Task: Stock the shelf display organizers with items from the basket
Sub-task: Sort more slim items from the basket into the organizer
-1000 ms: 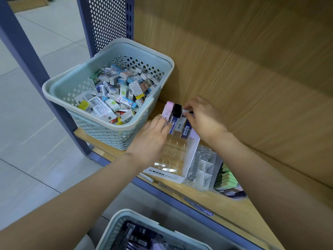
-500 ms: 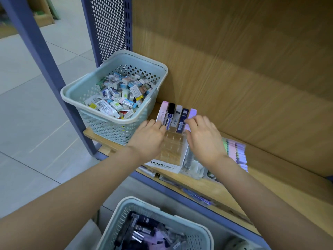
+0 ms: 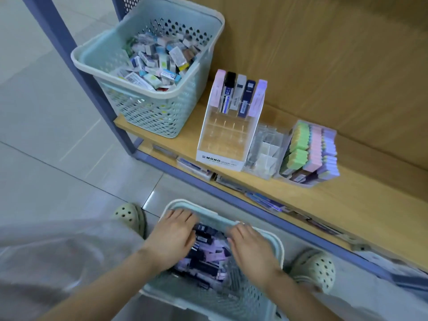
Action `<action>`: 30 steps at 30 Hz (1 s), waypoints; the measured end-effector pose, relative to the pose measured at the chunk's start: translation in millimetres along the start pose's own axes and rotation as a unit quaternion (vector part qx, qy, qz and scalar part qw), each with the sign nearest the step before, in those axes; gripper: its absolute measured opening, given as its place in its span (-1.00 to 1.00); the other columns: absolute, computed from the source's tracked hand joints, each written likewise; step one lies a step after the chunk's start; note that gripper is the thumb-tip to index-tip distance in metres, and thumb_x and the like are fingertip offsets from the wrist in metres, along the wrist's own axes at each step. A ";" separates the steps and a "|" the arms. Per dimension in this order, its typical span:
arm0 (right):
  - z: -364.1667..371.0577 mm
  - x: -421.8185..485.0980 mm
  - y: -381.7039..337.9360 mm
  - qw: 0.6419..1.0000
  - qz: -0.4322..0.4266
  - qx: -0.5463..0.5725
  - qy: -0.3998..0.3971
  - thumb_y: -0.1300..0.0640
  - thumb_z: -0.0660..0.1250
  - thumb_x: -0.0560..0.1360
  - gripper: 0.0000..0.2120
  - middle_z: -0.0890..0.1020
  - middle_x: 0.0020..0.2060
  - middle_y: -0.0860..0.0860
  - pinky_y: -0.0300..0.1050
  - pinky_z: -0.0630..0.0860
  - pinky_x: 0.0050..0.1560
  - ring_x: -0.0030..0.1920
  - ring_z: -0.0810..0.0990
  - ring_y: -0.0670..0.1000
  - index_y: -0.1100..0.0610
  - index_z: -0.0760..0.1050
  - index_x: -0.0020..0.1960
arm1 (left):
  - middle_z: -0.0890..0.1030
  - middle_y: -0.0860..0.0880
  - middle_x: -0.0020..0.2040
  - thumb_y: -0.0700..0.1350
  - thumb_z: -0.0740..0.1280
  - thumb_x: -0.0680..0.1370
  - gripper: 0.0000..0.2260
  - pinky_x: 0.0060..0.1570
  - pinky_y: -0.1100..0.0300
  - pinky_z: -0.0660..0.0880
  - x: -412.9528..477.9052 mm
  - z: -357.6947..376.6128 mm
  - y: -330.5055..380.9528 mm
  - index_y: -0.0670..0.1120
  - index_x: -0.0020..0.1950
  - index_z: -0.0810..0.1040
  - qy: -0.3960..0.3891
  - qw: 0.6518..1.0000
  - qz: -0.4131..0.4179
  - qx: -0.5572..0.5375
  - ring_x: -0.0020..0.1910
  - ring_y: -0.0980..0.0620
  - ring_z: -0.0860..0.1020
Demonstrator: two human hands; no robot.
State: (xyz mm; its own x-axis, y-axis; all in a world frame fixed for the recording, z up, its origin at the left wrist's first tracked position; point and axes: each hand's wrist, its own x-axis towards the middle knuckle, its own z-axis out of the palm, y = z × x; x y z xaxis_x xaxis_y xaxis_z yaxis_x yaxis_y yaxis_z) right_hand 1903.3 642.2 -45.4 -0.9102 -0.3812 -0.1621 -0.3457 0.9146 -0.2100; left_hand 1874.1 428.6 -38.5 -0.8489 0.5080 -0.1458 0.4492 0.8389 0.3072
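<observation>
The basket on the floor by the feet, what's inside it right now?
Small slim packs, mostly black, dark blue and pale purple, piled loosely. The left hand and right hand lie over the pile. Whatever is under the hands and deeper down is covered.

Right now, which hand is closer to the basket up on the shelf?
Left. The left hand is in the floor basket, down below the shelf basket. The right hand is in the floor basket too, but farther to the right.
</observation>
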 end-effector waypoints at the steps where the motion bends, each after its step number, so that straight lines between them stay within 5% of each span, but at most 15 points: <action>1: 12.8 -2.0 -0.8 0.999 0.016 0.007 -0.041 0.10 0.63 0.09 -0.61 0.55 -0.26 -0.10 -0.29 0.47 -0.33 -0.25 0.55 -0.10 -0.01 0.56 -0.15 | 0.55 0.08 -0.22 -0.01 0.09 0.40 -0.75 -0.13 0.24 0.42 -2.9 11.0 -0.6 0.02 -0.13 0.56 -0.029 0.999 -0.011 -0.012 -0.24 0.06 0.55; 3: 38.0 -5.5 -0.7 0.992 0.052 0.034 -0.113 0.17 0.58 0.18 -0.58 0.58 -0.10 -0.01 -0.25 0.52 -0.17 -0.10 0.59 -0.04 0.07 0.57 0.01 | 0.55 0.05 -0.19 -0.01 0.05 0.39 -0.70 -0.13 0.25 0.39 -4.1 29.2 -1.0 0.00 -0.10 0.55 -0.072 0.996 -0.039 -0.037 -0.22 0.03 0.57; 5: 62.1 -7.8 0.9 0.980 0.067 0.067 -0.176 0.27 0.29 0.49 -0.58 0.44 0.28 0.09 -0.13 0.43 0.15 0.25 0.46 0.06 0.14 0.36 0.34 | 0.53 -0.01 0.08 -0.03 0.01 0.48 -0.61 0.10 0.19 0.38 -1.8 46.7 -4.7 -0.04 0.18 0.50 -0.131 0.987 -0.069 -0.063 0.07 -0.02 0.53; 8: 82.4 -11.1 3.1 0.958 0.119 0.153 -0.210 0.22 0.10 0.61 -0.60 0.20 0.49 0.00 -0.13 0.34 0.25 0.41 0.30 0.04 0.09 0.24 0.44 | 0.35 -0.05 0.38 -0.09 0.18 0.57 -0.56 0.34 0.15 0.24 1.0 78.8 -17.8 -0.05 0.46 0.25 -0.213 0.967 -0.098 -0.096 0.33 -0.05 0.34; 13: 103.0 -15.0 3.9 0.951 0.123 0.187 -0.215 0.05 0.25 0.56 -0.55 0.36 0.38 0.00 -0.24 0.13 0.33 0.41 0.21 0.00 0.08 0.29 0.42 | 0.32 -0.06 0.43 -0.14 0.29 0.53 -0.51 0.39 0.15 0.17 11.7 108.6 -28.9 -0.08 0.45 0.27 -0.242 0.960 -0.078 -0.117 0.39 -0.06 0.25; 17: 110.4 -10.1 4.6 0.942 0.117 0.188 -0.251 0.04 0.28 0.54 -0.41 0.24 0.47 0.00 -0.13 0.10 0.43 0.46 0.14 0.03 0.11 0.15 0.50 | 0.33 -0.02 0.39 -0.13 0.27 0.54 -0.54 0.34 0.12 0.17 23.0 116.9 -28.9 -0.02 0.43 0.29 -0.237 0.971 -0.035 -0.023 0.34 -0.08 0.25; 24: 123.8 6.7 -3.1 0.949 0.139 0.137 -0.247 0.32 0.23 0.51 -0.47 0.32 0.42 0.05 -0.06 0.37 0.29 0.41 0.27 0.07 0.12 0.23 0.44 | 0.43 -0.03 0.26 -0.16 0.26 0.51 -0.67 0.24 0.10 0.25 24.3 126.8 -31.1 -0.04 0.29 0.48 -0.222 0.971 0.010 0.085 0.28 -0.09 0.33; 30: 122.9 7.5 -4.5 0.954 0.120 0.098 -0.255 0.35 0.25 0.47 -0.62 0.43 0.29 0.04 -0.06 0.43 0.10 0.27 0.42 0.08 0.12 0.41 0.27 | 0.37 -0.01 0.36 -0.10 0.21 0.56 -0.64 0.32 0.07 0.14 23.1 132.0 -32.2 -0.02 0.37 0.38 -0.263 0.951 0.054 0.153 0.36 -0.08 0.23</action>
State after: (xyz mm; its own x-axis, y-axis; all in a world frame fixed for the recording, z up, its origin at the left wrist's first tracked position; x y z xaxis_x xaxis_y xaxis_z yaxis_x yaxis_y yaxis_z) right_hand 1926.1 618.6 -164.2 -0.7109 -0.2260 -0.6660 -0.0467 0.9600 -0.2760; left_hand 1876.8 439.1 -175.9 -0.5725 0.5544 -0.6040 0.6543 0.7529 0.0709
